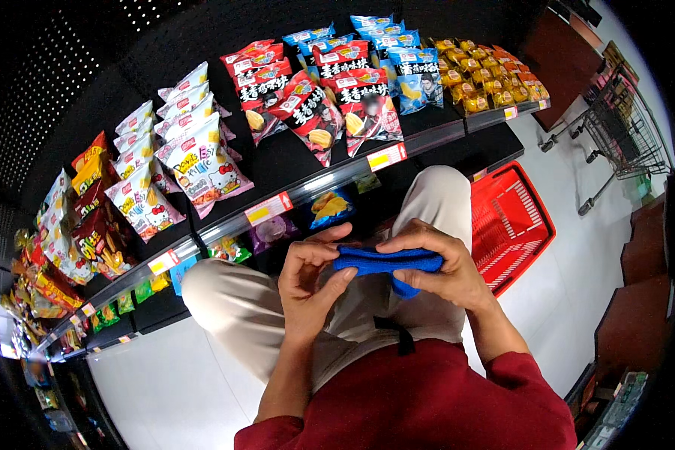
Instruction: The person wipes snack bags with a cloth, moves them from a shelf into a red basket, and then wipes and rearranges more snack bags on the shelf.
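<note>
A folded blue cloth (377, 260) is held level between my two hands, above my lap. My left hand (312, 275) pinches its left end between thumb and fingers. My right hand (441, 264) grips the right part, thumb below and fingers along the top; a bit of the cloth hangs down under that thumb. Beyond my knees, red snack bags (371, 112), white and pink snack bags (205, 163) and blue snack bags (419, 81) stand in rows on a black shelf (281, 163).
A red plastic shopping basket (512, 225) is right of my right knee. A wire shopping cart (624, 124) stands farther right on the pale tiled floor (562, 281). Small yellow packets (478, 76) lie at the shelf's right end. The shelf edge bears price tags (267, 209); more bags sit below.
</note>
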{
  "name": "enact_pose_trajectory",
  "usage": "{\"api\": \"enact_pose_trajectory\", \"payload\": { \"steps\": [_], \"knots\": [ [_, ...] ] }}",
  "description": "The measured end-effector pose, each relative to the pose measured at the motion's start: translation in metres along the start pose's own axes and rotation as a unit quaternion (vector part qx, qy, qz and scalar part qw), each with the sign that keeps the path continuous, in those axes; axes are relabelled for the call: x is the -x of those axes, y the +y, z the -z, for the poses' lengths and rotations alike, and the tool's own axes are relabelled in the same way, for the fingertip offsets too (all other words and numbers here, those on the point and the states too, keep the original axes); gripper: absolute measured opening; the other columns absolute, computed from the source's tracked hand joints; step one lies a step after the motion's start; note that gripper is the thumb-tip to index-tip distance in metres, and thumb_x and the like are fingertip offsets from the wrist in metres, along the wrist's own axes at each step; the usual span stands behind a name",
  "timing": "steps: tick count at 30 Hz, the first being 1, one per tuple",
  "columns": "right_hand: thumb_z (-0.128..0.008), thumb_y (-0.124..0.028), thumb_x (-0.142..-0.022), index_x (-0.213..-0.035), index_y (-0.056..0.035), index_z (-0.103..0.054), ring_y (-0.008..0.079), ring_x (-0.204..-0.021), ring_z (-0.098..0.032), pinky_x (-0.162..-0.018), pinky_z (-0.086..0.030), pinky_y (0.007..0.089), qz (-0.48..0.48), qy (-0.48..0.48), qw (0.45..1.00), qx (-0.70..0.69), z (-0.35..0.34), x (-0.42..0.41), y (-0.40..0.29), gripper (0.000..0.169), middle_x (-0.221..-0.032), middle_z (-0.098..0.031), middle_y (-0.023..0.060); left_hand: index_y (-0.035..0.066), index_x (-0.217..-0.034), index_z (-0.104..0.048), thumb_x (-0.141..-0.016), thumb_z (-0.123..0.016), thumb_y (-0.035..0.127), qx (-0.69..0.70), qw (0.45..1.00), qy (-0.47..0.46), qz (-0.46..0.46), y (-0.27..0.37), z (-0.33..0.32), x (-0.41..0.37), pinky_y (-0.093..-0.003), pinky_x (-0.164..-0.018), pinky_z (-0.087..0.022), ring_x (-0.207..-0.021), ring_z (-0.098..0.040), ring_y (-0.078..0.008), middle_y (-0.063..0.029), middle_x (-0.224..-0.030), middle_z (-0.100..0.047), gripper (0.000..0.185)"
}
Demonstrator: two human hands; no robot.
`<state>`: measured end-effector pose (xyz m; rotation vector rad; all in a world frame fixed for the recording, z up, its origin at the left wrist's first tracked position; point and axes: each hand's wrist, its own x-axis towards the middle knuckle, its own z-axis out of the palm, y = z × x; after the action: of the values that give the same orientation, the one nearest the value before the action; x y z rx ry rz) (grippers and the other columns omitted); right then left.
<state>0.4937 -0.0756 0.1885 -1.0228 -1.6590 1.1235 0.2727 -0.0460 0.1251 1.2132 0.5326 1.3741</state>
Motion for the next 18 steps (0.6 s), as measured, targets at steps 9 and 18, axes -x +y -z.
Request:
{"api": "enact_pose_trajectory", "payload": {
  "steps": [9, 18],
  "knots": [
    [-0.070, 0.000, -0.079, -0.119, -0.0048, -0.068, 0.0221, -0.097, -0.058, -0.089, -0.044, 0.0348, 0.053, -0.022, 0.998, 0.009, -0.004, -0.010, 0.012, 0.040, -0.104, -0.067, 0.0080, 0.003, -0.103, -0.057, -0.078, -0.077, -0.003, 0.001, 0.997, -0.038, 0.072, -0.002, 0.010, 0.001, -0.0327, -0.096, -0.045, -0.113, -0.059, -0.0196, -0.0150, -0.121, -0.062, 0.033],
    [-0.076, -0.005, -0.081, -0.140, -0.0075, -0.052, 0.0146, -0.118, -0.055, -0.102, -0.042, 0.0291, -0.050, -0.010, 0.995, -0.088, 0.001, -0.010, 0.019, 0.063, -0.128, -0.059, 0.0063, 0.000, -0.093, -0.063, -0.084, -0.072, -0.006, -0.037, 0.992, 0.047, 0.108, 0.011, 0.011, -0.004, -0.0242, -0.081, -0.045, -0.090, -0.055, -0.0106, -0.0052, -0.099, -0.061, 0.014]
  ]
}}
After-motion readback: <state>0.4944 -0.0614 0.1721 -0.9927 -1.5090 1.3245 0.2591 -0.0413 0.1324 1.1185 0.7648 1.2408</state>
